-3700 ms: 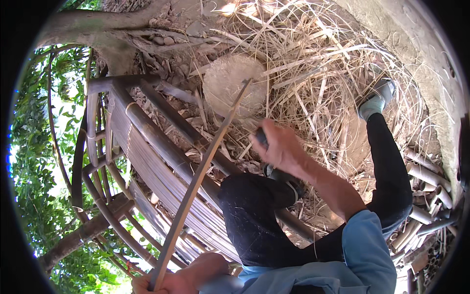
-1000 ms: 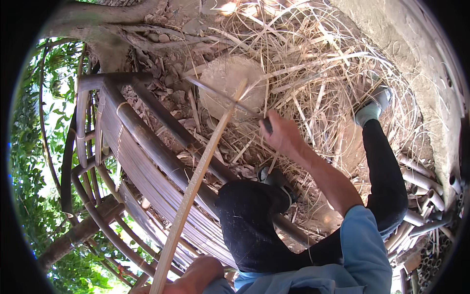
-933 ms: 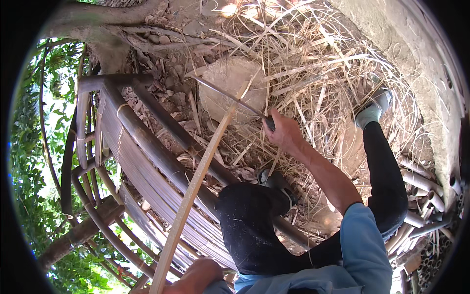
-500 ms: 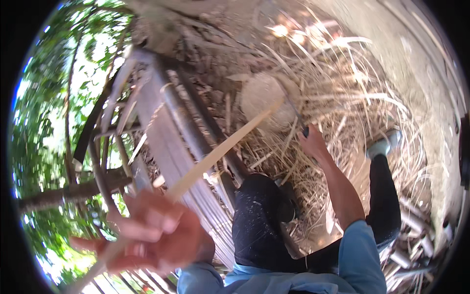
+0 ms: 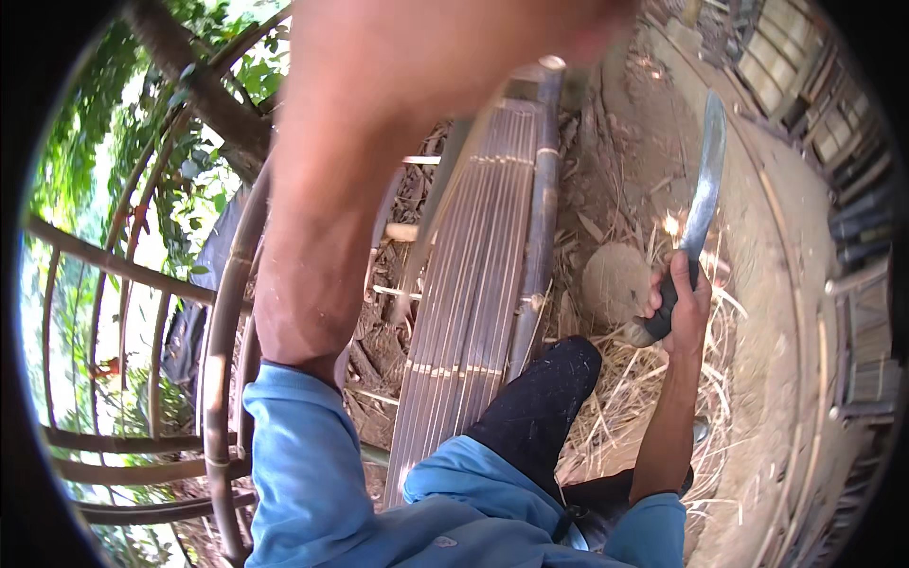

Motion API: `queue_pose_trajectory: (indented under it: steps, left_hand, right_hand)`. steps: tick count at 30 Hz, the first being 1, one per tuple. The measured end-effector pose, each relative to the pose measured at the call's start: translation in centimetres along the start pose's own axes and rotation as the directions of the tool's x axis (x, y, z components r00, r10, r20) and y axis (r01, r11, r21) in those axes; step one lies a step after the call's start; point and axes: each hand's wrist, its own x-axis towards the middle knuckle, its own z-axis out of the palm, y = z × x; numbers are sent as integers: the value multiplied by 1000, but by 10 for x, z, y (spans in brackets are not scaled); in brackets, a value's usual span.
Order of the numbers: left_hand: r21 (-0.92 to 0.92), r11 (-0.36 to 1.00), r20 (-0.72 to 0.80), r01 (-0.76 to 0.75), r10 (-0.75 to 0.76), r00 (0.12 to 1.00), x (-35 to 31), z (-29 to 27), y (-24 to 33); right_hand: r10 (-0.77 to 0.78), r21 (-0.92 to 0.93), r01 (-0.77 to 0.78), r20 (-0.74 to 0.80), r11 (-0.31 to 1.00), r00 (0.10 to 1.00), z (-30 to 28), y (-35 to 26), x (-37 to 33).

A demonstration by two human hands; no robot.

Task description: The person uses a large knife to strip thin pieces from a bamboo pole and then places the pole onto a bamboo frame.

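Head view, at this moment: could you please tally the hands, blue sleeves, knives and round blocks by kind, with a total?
Hands: 2 (left hand, right hand)
Blue sleeves: 2 (left sleeve, right sleeve)
Knife: 1
Round block: 1
Total: 6

The slatted bench point(image 5: 469, 275) stands between a curved railing point(image 5: 222, 379) at left and pale shavings point(image 5: 611, 402) at right, foliage point(image 5: 85, 142) showing beyond the railing.

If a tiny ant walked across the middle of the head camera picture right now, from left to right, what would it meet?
Bamboo railing → left forearm → slatted bench → round pale block → right hand holding a big knife → dark slatted panel.
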Motion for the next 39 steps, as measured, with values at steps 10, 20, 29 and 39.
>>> queue_pose_trajectory:
  steps: [10,20,29,39]
  left_hand:
    - [166,744,-119,647,-637,762,-244,-69,-51]
    - [173,348,-317,921,-866,387,-490,-47,-16]
    - [0,83,-510,997,-857,71,-604,-13,62]
    - [-53,111,-501,992,-862,69,-594,-14,42]
  right_hand:
    - [134,211,-182,220,961,966,148,24,18]
    - [436,-167,-411,162,896,885,232,167,-13]
    - [317,-480,-239,88,844,944,265,251,-19]
    - [456,-642,-277,127,715,881,269,275,-15]
